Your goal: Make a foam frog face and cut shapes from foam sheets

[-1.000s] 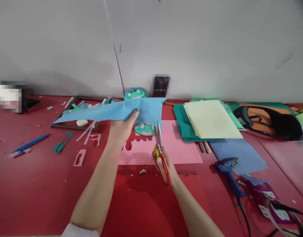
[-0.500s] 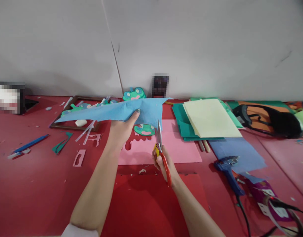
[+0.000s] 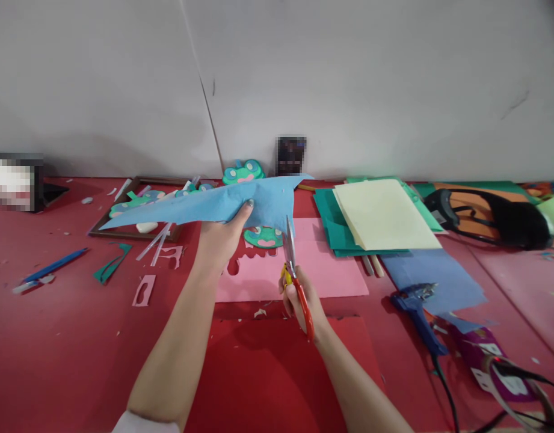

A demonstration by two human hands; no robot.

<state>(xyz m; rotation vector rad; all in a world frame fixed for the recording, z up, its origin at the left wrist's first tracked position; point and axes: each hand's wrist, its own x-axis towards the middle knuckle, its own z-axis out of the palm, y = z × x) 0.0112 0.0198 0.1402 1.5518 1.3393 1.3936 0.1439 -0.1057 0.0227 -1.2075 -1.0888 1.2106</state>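
Observation:
A light blue sheet, thin and slightly creased, is held up above the table by my left hand. The thumb lies on top of it; the other fingers are hidden beneath. My right hand grips scissors with red and yellow handles, blades pointing up at the sheet's right part near its lower edge. Below the sheet lies a green frog face with a pink mouth, on a pink sheet with cut-out notches. Another frog face leans by the wall.
Green and pale yellow sheets are stacked to the right. Beyond them are a black visor-like object and a blue glue gun with a cord. At left lie a brown frame, a blue pen and scraps. A red board is nearest me.
Hands, sheet and scissors hold nearly the same pose. The view has shifted very slightly, and the sheet sits a touch further left.

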